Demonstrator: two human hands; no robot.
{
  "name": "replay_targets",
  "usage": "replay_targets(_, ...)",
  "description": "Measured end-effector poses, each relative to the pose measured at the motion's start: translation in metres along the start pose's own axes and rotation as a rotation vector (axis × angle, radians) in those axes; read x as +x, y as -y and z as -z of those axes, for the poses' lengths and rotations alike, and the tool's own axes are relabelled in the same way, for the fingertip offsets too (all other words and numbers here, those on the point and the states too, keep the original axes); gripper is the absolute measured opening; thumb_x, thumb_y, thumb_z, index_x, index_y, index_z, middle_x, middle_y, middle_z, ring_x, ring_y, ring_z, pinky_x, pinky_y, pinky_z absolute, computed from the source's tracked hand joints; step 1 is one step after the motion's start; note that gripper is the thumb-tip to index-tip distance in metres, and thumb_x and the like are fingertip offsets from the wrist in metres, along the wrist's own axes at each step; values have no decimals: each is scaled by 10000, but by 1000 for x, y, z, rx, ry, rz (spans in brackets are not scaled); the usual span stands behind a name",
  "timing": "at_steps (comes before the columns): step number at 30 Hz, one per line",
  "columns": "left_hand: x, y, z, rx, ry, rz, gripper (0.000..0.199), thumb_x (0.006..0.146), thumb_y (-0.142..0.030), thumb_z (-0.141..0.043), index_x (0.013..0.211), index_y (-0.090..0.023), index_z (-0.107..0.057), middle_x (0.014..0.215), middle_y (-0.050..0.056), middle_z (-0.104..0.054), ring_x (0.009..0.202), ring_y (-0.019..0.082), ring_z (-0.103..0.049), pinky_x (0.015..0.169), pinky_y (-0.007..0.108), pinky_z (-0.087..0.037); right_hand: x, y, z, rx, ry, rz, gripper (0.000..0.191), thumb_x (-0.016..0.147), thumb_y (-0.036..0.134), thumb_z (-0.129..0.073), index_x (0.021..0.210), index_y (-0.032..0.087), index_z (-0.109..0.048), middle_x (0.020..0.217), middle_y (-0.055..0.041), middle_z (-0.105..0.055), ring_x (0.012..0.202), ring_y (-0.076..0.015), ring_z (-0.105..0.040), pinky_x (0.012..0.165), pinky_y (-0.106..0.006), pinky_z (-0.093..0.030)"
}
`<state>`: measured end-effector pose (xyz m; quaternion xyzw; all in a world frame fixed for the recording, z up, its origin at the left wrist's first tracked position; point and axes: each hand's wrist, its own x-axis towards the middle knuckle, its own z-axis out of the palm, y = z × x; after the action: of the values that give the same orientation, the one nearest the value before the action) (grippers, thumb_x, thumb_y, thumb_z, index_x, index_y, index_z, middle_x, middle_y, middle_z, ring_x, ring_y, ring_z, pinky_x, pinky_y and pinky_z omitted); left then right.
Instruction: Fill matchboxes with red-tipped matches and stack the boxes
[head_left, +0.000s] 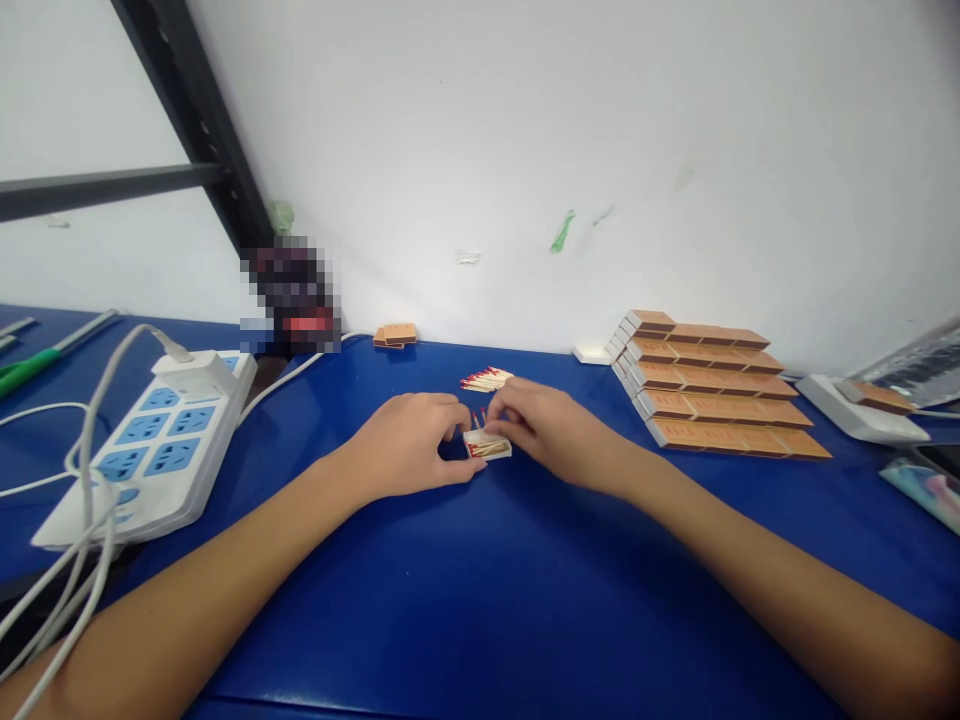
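A small white matchbox tray point(504, 455) with red-tipped matches in it sits on the blue table. My left hand point(409, 440) grips its left end between thumb and fingers. Over the tray, the closed fingertips of my right hand point(551, 430) pinch a few matches point(478, 416), whose red heads stick out to the left. Just behind both hands lies a loose fan of matches point(486, 379), its right end close to my right hand's knuckles.
Matchboxes point(720, 385) are piled in stepped rows at the right. Two or more matchboxes point(395, 335) lie by the wall. A white power strip point(172, 440) with cables fills the left side. A white device point(862, 410) carrying a matchbox stands far right.
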<state>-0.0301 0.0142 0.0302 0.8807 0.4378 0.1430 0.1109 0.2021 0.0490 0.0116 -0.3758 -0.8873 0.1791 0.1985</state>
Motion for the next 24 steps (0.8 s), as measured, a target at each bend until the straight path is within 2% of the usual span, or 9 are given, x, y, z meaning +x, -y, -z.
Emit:
replay_targets(2,0,0,0,8,-8,-4,259,881,-447,-707,865,-191,-671,863,-2,-687,746,162,-606,635,298,-369,-1,7,-1,-15,67,11,108,1016,230,-606,919,200,-643,863,-8,-611,775,-148,-539,684,-283,-378)
replay_targets(4,0,0,-1,15,-10,-8,265,880,-449,-711,849,-189,-669,847,-3,-684,734,162,-603,629,300,-366,-1,10,-1,-6,68,13,133,1010,261,-626,896,197,-649,809,3,-597,747,-142,-526,664,-281,-369)
replay_targets(7,0,0,-2,13,-11,-15,263,876,-450,-716,891,-190,-684,860,0,-690,742,167,-610,633,303,-373,2,7,1,37,-4,-2,161,981,303,-664,856,202,-664,723,25,-549,666,-128,-479,619,-277,-345)
replay_targets(11,-1,0,-2,9,-7,-15,259,886,-439,-701,860,-185,-661,869,6,-694,749,167,-616,634,306,-377,5,2,1,52,-99,-21,137,952,328,-700,903,201,-697,731,26,-531,654,-125,-465,615,-278,-344)
replay_targets(14,-1,0,-2,14,-15,-28,255,889,-434,-702,849,-186,-657,857,1,-693,743,163,-615,636,302,-378,5,2,-5,58,-62,36,119,967,317,-681,956,207,-724,738,20,-530,678,-133,-476,633,-277,-364)
replay_targets(18,1,1,-2,14,-23,-46,266,884,-442,-712,832,-184,-669,822,-5,-682,719,155,-602,629,299,-376,4,4,-9,89,-40,41,113,973,271,-658,920,205,-734,742,13,-548,670,-129,-480,626,-274,-373)
replay_targets(22,1,0,-2,11,-21,-36,249,873,-436,-726,873,-187,-712,819,-5,-686,714,152,-603,636,298,-389,2,4,-1,109,-52,31,96,960,248,-658,912,204,-730,750,12,-551,672,-128,-485,621,-269,-373)
replay_targets(24,0,0,-1,5,-19,-30,246,868,-435,-732,892,-191,-723,824,-6,-688,716,151,-605,634,295,-389,0,5,4,95,-8,52,105,963,272,-673,909,212,-740,757,7,-562,687,-132,-493,631,-271,-374)
